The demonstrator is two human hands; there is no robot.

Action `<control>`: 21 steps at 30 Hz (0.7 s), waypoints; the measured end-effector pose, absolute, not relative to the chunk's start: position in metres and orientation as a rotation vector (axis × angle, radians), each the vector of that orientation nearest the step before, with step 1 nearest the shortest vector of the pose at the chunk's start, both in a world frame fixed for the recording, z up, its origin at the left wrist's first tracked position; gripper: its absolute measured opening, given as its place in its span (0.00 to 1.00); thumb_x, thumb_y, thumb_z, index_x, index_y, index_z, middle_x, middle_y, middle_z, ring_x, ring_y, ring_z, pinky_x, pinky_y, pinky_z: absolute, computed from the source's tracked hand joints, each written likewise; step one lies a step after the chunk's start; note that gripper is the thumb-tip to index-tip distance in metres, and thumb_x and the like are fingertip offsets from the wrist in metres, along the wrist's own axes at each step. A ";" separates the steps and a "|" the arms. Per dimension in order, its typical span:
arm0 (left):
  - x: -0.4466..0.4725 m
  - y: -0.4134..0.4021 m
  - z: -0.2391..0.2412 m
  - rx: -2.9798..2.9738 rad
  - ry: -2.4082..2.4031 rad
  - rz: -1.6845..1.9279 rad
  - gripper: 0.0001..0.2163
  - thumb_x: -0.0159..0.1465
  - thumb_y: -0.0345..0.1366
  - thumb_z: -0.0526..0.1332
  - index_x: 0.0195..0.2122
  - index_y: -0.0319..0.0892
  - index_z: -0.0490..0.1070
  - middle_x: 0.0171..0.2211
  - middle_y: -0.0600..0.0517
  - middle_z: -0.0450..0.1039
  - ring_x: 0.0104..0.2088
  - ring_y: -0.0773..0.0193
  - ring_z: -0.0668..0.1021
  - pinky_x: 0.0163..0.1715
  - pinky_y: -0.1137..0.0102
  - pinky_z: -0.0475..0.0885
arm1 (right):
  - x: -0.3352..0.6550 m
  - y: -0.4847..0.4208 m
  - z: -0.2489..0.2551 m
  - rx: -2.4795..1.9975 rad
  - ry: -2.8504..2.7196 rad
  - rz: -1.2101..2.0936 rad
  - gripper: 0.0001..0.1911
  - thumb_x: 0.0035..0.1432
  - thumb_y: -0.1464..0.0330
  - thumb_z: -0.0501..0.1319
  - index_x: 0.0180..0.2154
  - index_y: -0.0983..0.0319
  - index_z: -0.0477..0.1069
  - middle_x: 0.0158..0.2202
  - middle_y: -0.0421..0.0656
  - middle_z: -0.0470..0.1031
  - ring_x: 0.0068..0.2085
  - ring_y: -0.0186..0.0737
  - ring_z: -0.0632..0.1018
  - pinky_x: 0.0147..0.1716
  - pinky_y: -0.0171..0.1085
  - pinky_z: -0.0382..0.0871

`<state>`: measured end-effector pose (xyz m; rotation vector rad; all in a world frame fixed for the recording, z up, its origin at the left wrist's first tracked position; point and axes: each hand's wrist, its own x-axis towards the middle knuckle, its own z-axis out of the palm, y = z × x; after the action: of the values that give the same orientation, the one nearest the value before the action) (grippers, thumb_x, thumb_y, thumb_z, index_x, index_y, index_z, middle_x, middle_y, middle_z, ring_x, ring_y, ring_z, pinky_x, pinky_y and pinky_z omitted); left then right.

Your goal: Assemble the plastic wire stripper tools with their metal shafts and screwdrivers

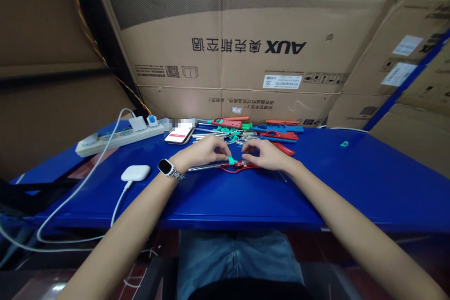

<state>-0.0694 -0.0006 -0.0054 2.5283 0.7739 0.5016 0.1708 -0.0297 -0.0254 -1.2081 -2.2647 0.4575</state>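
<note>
A lighter with a long metal tube and a red casing (230, 169) lies crosswise in front of me, its inner parts showing in the middle. My left hand (212, 151) pinches a small green plastic trigger (232, 161) just over that casing. Behind the casing's right end is my right hand (264, 153), thumb and forefinger curled close together; anything between them is too small to make out. Beyond both hands lies a pile of lighter parts: red casings (283, 135), blue casings (291, 128), metal tubes and several green triggers.
A phone (180, 133) lies left of the pile, near a white power strip (119, 138) with plugs and cables. A white earbud case (135, 173) on a cable is at the left. One green piece (344, 144) sits far right. Cardboard (218, 18) walls the blue table's back.
</note>
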 end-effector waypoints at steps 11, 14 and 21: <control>-0.065 -0.004 -0.011 2.373 0.880 0.356 0.05 0.59 0.32 0.65 0.35 0.39 0.79 0.30 0.49 0.81 0.29 0.64 0.80 0.28 0.74 0.71 | 0.169 -0.033 -0.034 -1.392 -2.472 0.420 0.18 0.63 0.55 0.61 0.48 0.61 0.73 0.45 0.49 0.69 0.46 0.46 0.72 0.47 0.43 0.66; -0.064 -0.006 -0.012 2.403 0.899 0.345 0.05 0.59 0.31 0.65 0.35 0.39 0.80 0.30 0.50 0.81 0.29 0.64 0.80 0.28 0.74 0.70 | 0.170 -0.035 -0.034 -1.415 -2.538 0.380 0.21 0.66 0.54 0.57 0.53 0.59 0.70 0.46 0.50 0.67 0.48 0.48 0.71 0.50 0.47 0.65; -0.059 -0.007 -0.015 2.461 0.900 0.326 0.05 0.60 0.32 0.65 0.37 0.40 0.80 0.29 0.50 0.80 0.28 0.64 0.79 0.27 0.74 0.68 | 0.171 -0.034 -0.036 -1.385 -2.593 0.369 0.21 0.68 0.55 0.54 0.56 0.57 0.68 0.45 0.49 0.64 0.49 0.48 0.69 0.52 0.49 0.65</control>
<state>-0.0590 -0.0073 -0.0149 2.4613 0.9002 0.3260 0.1707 -0.0345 -0.0358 -1.3852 -2.5928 0.3685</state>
